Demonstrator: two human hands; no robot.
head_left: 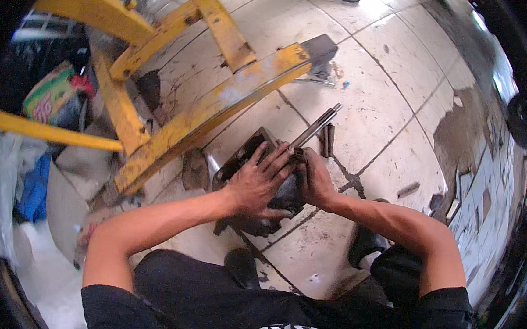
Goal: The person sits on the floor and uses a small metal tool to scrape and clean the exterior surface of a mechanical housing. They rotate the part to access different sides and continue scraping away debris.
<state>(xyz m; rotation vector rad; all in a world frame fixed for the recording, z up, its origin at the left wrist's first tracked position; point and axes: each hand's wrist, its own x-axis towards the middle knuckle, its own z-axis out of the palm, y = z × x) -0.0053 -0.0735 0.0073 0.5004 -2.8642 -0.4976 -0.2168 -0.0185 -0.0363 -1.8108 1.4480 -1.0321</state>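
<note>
A dark, greasy metal housing (285, 198) sits on the floor in front of me. From its far side a bright metal shaft (316, 126) sticks out, slanting up and to the right. My left hand (257, 182) lies across the top of the housing with its fingers spread, their tips close to the shaft's base. On the right side of the housing, my right hand (315, 179) is closed, with its curled fingers at the base of the shaft. What lies under those fingers is partly hidden. Two short dark rods (327, 140) rest on the floor beside the shaft.
A yellow steel frame (218, 109) stands at the left, its long beam reaching near the housing. Stained floor tiles (397, 82) spread beyond. A small bar (408, 189) lies to the right. A green package (51, 94) and blue cloth (34, 188) are at far left.
</note>
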